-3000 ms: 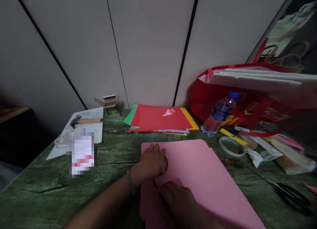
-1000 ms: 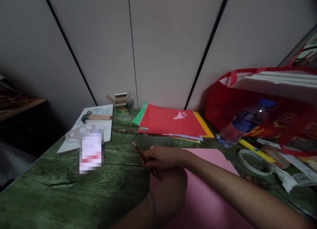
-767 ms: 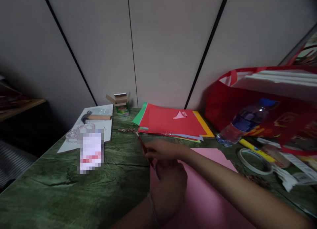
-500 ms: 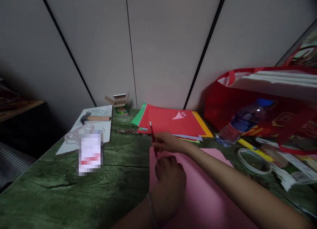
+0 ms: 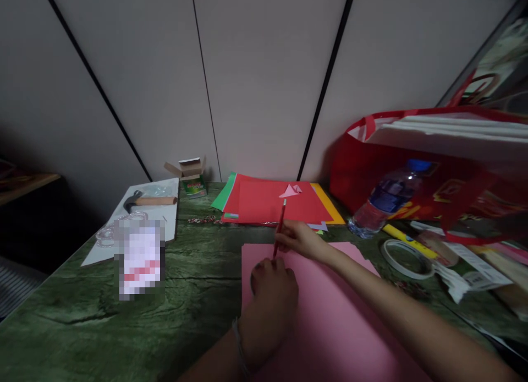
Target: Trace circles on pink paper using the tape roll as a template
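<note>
Pink paper (image 5: 322,316) lies on the table in front of me. My right hand (image 5: 301,240) is closed around a red pencil (image 5: 280,225) with a pale top end, held nearly upright with its lower end down by my left fingers. My left hand (image 5: 274,299) presses down near the paper's left side, its fingers curled over a small round object (image 5: 253,280). Only the curved left edge of that object shows; its kind is hidden under the fingers. A band circles my left wrist.
Behind the paper lie coloured sheets (image 5: 264,203) with a folded pink piece (image 5: 292,191). At right are a water bottle (image 5: 385,200), tape roll (image 5: 406,259), yellow marker (image 5: 408,240) and red bag (image 5: 350,167). At left are a hammer (image 5: 154,201), small box (image 5: 193,184) and blurred-out item (image 5: 142,261).
The pencil and my right hand have moved right around the round object, from its upper left to its far side. My left hand stays over it. The view has shifted slightly.
</note>
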A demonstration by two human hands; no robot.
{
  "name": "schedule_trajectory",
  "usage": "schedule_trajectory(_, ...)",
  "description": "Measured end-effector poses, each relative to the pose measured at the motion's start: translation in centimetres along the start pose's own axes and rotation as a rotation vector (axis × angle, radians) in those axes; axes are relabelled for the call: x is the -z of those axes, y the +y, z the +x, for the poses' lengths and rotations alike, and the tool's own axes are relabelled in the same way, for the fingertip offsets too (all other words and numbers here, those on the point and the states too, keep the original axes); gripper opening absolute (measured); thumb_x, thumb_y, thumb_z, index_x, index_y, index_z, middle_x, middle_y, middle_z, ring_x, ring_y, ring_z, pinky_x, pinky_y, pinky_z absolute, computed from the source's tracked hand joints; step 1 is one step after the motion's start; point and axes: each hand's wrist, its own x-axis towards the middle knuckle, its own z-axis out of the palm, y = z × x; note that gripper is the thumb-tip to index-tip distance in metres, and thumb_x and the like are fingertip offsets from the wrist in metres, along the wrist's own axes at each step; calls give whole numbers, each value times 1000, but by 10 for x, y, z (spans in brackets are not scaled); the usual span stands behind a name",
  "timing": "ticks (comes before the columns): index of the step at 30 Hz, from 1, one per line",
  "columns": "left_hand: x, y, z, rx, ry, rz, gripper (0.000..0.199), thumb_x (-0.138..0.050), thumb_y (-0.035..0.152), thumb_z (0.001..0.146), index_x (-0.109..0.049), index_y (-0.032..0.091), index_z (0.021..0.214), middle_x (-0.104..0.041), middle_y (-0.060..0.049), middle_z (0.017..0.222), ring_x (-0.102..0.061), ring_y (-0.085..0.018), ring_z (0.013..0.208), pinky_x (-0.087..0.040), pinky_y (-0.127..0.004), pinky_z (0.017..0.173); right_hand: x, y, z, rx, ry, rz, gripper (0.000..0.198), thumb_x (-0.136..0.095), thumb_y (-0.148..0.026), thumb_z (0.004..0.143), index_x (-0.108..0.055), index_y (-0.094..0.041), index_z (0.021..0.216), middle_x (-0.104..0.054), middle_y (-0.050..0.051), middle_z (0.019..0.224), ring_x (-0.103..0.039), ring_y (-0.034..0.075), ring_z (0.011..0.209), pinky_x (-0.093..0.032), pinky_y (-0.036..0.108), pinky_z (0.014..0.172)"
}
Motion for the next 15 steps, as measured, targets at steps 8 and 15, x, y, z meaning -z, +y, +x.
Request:
schedule_trajectory(8,-15,-13,8,-28,-93,-150,18,-57,4,76,-62,8,93,-64,-14,89,-61,-26,84,-49,-36,71,15,5,-84,-1,400,118,28,-50,-49,88,-50,-21,82,-67,3,68,-66,18,60,-54,29,58)
schedule_trajectory(15,-45,-34,-23,-76,74,-439,31,-78,21,69,-60,11,91,-54,-21,128,-47,-35,124,-46,-47,97,14,34,-214,181,469,-414,27,-47,-32,90,-61,-35,113,-74,2,101,-71,23,88,-59,28,72)
